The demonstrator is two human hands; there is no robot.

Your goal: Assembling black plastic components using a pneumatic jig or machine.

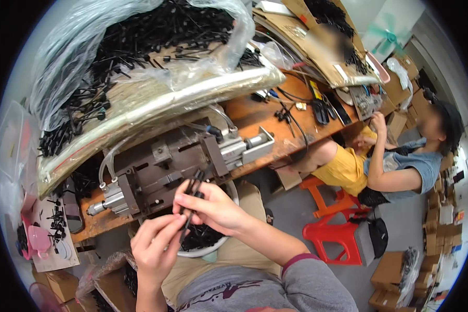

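Observation:
My left hand (155, 243) and my right hand (213, 206) meet above my lap, in front of a dark metal clamping fixture (184, 156). Between them are thin black rod-like parts (195, 182); their exact kind is too small to make out. The right hand's fingers are closed round the rods, whose upper ends stick up past the thumb. My left hand pinches the lower end of one. Below the hands, a white tub (229, 244) on my lap holds a heap of similar black parts (203, 236).
Silver air cylinders (112, 202) sit at the fixture's ends. Behind it, a plastic-lined box edge (161, 112) borders a big pile of black rods (166, 31). On the wooden bench (291, 138) lie pliers (321, 112). At right are red stools (333, 239) and a seated person (400, 166).

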